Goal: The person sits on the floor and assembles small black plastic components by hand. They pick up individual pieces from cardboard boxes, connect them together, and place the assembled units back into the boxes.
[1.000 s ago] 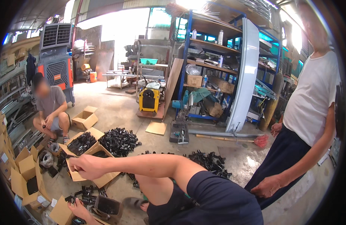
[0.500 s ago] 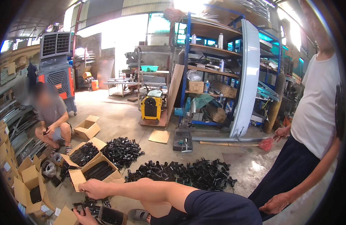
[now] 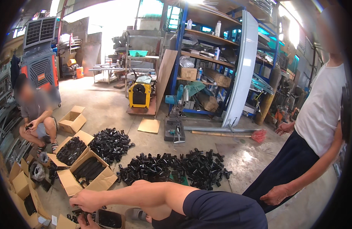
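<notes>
My right arm reaches across to the lower left. My right hand [image 3: 86, 200] is closed with curled fingers, just above my left hand; what it holds, if anything, is hidden. At the bottom edge, my left hand [image 3: 87, 222] is partly cut off, its fingers bent round a black part [image 3: 81, 214] that looks like a plastic fitting. Right beside it stands a small open box [image 3: 110, 219] with dark contents. Beyond my hands, an open carton [image 3: 101, 182] holds rows of black pieces. Loose black fittings lie in a heap [image 3: 149, 170] past my arm.
Another heap of fittings [image 3: 109, 144] and a second carton [image 3: 84, 138] lie farther off. A person [image 3: 38, 110] squats at left, handling a small black part. Another person [image 3: 317, 99] stands close on my right. A blue shelf rack [image 3: 176, 57] and a broom [image 3: 258, 136] are behind.
My right hand has moved down and left, closer to my left hand. The view has shifted, so the surroundings sit farther left and higher. The standing person stays at right.
</notes>
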